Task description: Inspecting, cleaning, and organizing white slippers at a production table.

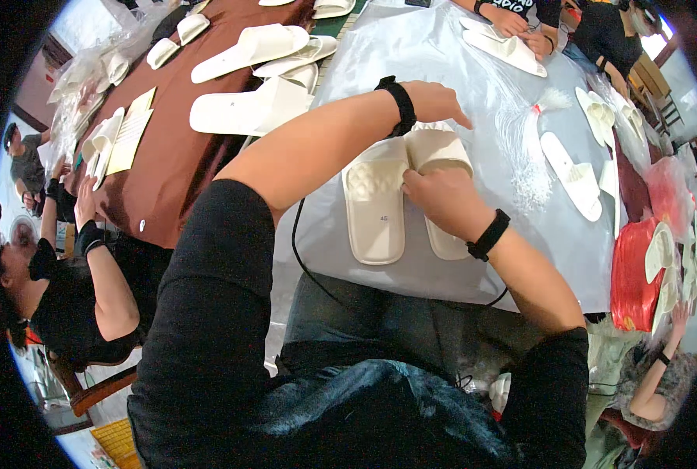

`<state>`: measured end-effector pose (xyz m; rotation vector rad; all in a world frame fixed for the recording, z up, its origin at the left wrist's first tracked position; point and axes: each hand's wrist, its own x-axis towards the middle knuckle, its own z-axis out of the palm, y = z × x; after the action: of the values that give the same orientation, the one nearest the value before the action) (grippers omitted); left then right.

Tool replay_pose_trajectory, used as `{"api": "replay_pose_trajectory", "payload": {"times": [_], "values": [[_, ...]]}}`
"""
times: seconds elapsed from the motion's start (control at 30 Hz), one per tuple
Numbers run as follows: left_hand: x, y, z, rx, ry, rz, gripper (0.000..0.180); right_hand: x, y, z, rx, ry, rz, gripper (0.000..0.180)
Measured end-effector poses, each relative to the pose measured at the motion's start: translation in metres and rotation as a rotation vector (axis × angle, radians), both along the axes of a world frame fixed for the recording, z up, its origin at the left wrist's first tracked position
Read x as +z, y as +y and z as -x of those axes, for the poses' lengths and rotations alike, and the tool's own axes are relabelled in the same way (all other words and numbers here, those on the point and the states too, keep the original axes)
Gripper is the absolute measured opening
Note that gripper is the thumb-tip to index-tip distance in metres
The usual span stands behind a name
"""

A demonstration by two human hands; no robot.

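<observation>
Two cream slide slippers lie side by side on the plastic-covered table in front of me, toes away. The left slipper (376, 211) shows whole up to its quilted strap; the right slipper (446, 238) is partly covered by my hand. My right hand (448, 202) is closed, its fingertips pinched at the inner edge of the straps; whatever they hold is too small to make out. Over the far ends of the slippers reaches my left hand (436, 103), bent at the wrist, a finger stretched out to the right. Nothing shows in it.
To the right lie a bundle of clear plastic strings (534, 156) and another slipper (573, 176). More slippers (251, 53) sit on the brown-covered table (165, 148) at left. Across from me a person's hands (520, 31) handle a slipper. Other people work at both sides.
</observation>
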<state>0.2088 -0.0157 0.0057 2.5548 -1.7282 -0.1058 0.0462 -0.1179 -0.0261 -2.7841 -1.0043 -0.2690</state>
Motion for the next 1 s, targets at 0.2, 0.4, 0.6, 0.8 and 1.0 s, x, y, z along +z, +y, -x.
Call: {"api": "replay_pose_trajectory", "payload": {"times": [0.2, 0.4, 0.6, 0.8, 1.0], "values": [[-0.026, -0.011, -0.025, 0.115, 0.065, -0.035, 0.019, 0.005, 0.004, -0.003, -0.009, 0.042, 0.045, 0.012], [-0.022, 0.005, -0.028, 0.206, 0.085, 0.142, 0.006, 0.004, -0.006, 0.005, -0.009, -0.036, -0.065, 0.011], [-0.011, 0.052, -0.011, 0.146, -0.020, 0.438, 0.004, 0.055, -0.024, -0.012, -0.294, -0.072, -0.610, 0.018], [-0.002, 0.076, 0.019, 0.223, -0.091, 0.593, 0.011, 0.033, -0.018, -0.088, -0.110, 0.356, -0.795, 0.033], [-0.006, 0.099, 0.039, 0.332, 0.064, 0.780, 0.010, 0.023, 0.005, -0.091, -0.168, 0.624, -0.839, 0.027]]}}
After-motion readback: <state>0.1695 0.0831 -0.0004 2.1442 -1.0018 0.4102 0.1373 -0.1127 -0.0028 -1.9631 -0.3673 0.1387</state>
